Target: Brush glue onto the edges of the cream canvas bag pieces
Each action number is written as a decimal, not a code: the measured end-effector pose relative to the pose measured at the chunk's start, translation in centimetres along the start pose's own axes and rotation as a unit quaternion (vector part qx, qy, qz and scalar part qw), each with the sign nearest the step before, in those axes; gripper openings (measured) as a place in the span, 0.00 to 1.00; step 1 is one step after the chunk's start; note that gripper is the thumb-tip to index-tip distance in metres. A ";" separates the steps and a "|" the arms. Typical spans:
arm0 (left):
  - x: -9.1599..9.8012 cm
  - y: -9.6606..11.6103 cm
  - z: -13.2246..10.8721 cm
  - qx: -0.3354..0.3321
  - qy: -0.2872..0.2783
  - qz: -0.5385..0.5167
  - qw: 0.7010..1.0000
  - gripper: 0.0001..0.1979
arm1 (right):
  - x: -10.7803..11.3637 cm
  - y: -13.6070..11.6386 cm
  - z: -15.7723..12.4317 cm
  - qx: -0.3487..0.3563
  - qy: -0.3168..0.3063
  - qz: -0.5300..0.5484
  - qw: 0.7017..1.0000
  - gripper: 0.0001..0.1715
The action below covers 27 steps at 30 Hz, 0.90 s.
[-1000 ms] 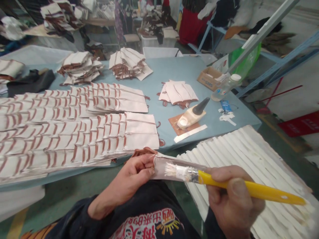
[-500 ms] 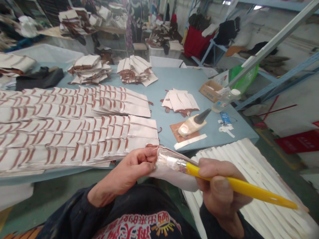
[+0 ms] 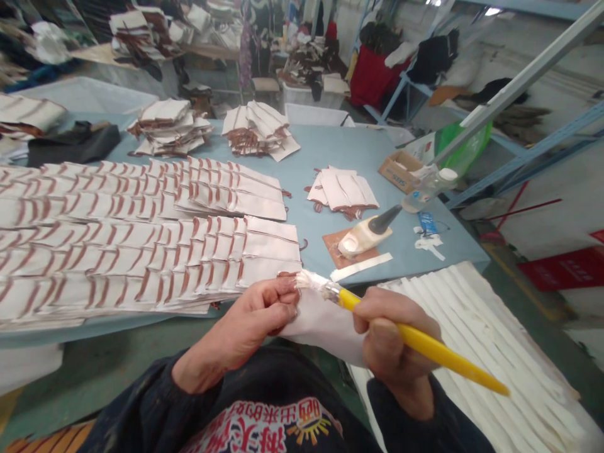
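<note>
The right hand (image 3: 391, 346), fist closed round the brush (image 3: 425, 345), had drawn its bristles along the piece (image 3: 325, 327) to the end pinched by the left hand (image 3: 245, 327).

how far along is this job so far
Done, it seems: long overlapping rows of pieces laid across the table. In hand: the left hand holds one piece while the right hand works its edge with a brush. Left, probably: loose piles farther back.
</note>
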State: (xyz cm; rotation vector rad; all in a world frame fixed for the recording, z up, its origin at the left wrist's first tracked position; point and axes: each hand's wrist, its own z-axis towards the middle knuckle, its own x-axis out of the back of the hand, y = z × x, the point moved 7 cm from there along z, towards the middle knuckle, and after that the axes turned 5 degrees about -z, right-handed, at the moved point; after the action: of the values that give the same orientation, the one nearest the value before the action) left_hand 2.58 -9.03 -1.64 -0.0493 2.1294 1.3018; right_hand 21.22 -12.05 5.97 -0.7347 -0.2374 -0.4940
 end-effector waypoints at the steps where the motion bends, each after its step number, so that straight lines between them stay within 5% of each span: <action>1: 0.0 -0.1 0.0 0.003 -0.001 0.004 1.000 0.10 | 0.0 0.2 0.0 -0.002 0.006 -0.007 1.000 0.13; 5: -0.2 -0.1 0.1 0.014 -0.003 0.015 1.000 0.12 | 0.8 -0.2 -0.1 0.009 0.057 -0.009 0.998 0.15; 14: -0.5 0.3 0.2 0.008 0.012 0.003 1.000 0.14 | 0.7 -1.2 0.5 0.099 0.013 -0.067 0.993 0.14; 21: -0.8 0.5 0.3 0.009 0.017 -0.035 0.999 0.19 | 0.4 -4.4 -0.1 0.191 -0.025 -0.086 0.978 0.08; 27: -0.7 0.6 0.0 -0.002 0.023 -0.051 0.998 0.19 | 0.3 -3.6 0.1 0.175 -0.061 -0.137 0.973 0.11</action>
State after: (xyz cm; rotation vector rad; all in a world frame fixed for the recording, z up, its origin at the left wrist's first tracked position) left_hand 2.93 -8.94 -0.82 -0.1897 2.1338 1.2562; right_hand 19.62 -14.41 8.27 -0.3877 -0.5316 -0.6496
